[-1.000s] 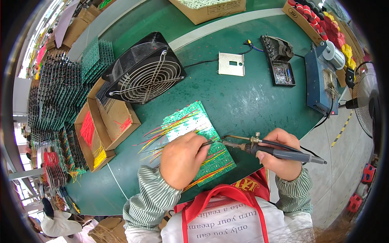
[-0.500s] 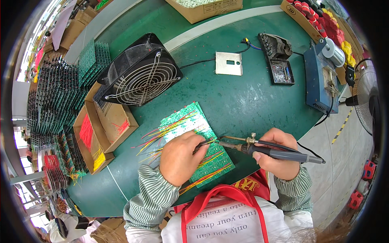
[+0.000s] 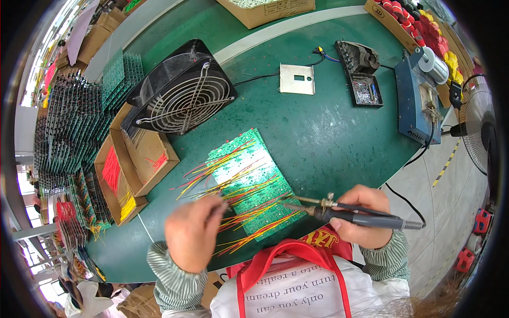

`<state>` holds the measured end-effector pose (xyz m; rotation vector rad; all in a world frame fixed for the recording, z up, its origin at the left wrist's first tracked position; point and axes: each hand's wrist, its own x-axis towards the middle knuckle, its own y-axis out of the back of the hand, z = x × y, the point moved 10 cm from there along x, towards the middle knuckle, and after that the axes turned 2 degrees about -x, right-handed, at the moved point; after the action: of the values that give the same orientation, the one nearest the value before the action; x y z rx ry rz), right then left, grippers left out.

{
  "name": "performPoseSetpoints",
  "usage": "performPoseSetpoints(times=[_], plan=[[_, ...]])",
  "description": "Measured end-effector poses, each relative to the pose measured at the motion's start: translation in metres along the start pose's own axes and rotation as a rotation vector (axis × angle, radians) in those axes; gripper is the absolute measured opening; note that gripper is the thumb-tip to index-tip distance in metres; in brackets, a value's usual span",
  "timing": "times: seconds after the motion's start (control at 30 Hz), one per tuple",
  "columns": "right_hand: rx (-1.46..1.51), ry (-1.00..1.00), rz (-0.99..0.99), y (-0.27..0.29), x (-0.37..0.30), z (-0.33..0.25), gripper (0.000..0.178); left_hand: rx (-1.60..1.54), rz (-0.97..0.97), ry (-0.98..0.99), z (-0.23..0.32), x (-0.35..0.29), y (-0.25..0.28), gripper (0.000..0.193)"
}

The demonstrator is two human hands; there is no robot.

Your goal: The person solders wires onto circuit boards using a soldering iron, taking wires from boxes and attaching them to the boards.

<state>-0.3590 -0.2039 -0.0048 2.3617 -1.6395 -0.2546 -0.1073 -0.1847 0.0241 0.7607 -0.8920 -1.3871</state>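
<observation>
My right hand (image 3: pixel 366 214) grips a soldering iron (image 3: pixel 366 218), dark-handled, with a thin metal solder feed tube (image 3: pixel 313 200) clamped along it. Its tip points left, over the right edge of a green circuit board panel (image 3: pixel 270 183). Rows of red, yellow and dark wires (image 3: pixel 252 214) lie across the panel, their free ends sticking out past its left side. Left of these wires is my left hand (image 3: pixel 191 233), smeared by motion. Its fingers look pinched together, with a small dark thing at their tips that I cannot make out.
A black fan (image 3: pixel 183 90) stands behind a cardboard box (image 3: pixel 154 183) of red and yellow wires. Stacked boards (image 3: pixel 71 127) rise at far left. Toward the right are a metal plate (image 3: pixel 297 79), a black tray (image 3: pixel 367 91) and a blue soldering unit (image 3: pixel 413 100) with a solder spool (image 3: pixel 435 69).
My left hand has drawn away from the panel, down and to the left, uncovering wires. The soldering iron has shifted slightly down, still in my right hand.
</observation>
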Motion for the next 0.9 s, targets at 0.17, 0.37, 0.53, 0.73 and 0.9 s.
performPoseSetpoints(times=[0.17,0.37,0.53,0.73,0.9], plan=[[0.061,0.051,-0.078,-0.024,-0.002,-0.014,0.019,-0.093,-0.179,-0.133,0.016,-0.038,-0.033,0.016],[0.017,0.044,-0.118,-0.042,-0.007,-0.012,0.02,0.003,-0.019,-0.099,0.003,-0.041,-0.033,0.011],[0.119,-0.032,-0.101,-0.051,-0.008,-0.001,0.018,-0.255,-0.156,0.02,-0.015,-0.039,-0.046,0.012],[0.106,-0.007,-0.105,-0.056,-0.005,0.003,0.018,-0.25,-0.177,-0.002,-0.012,-0.035,-0.048,0.011],[0.088,-0.022,-0.128,-0.06,0.0,0.004,0.019,-0.269,-0.185,-0.015,-0.012,-0.034,-0.05,0.012]])
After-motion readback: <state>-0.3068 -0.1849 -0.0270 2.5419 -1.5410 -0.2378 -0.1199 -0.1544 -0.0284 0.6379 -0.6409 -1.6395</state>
